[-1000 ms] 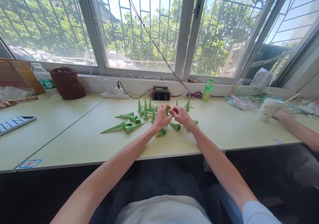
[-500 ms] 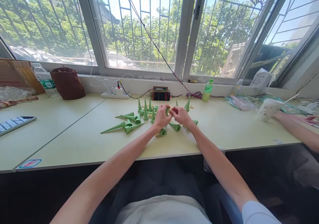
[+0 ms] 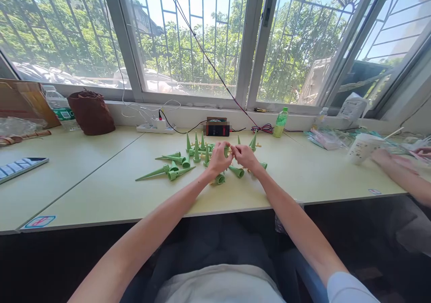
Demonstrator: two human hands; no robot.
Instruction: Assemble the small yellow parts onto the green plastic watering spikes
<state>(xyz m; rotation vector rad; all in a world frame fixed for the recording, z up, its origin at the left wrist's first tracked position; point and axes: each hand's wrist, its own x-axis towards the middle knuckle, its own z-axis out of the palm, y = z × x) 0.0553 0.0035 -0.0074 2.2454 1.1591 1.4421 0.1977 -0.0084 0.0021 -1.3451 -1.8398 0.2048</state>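
Observation:
Several green plastic cone spikes [image 3: 175, 166] lie and stand on the pale desk [image 3: 101, 182], some upright near the back [image 3: 197, 150]. My left hand [image 3: 218, 158] and my right hand [image 3: 246, 155] meet over the pile, fingers pinched together. Between the fingertips sits a small green piece with a yellowish part; what exactly each hand holds is too small to name. One green cone [image 3: 237, 171] lies just under my right wrist and another [image 3: 219, 178] under my left.
A brown pouch [image 3: 90, 112], a water bottle [image 3: 60, 107] and a cardboard box [image 3: 23, 102] stand at the left. A power strip [image 3: 155, 126], a small black device [image 3: 217, 127] and a green bottle [image 3: 280, 121] line the sill. Another person's arm [image 3: 400, 173] and a paper cup [image 3: 362, 147] are at the right.
My hands stay together over the cones, with only slight finger shifts. The other person's arm at the right has moved a little beside the cup.

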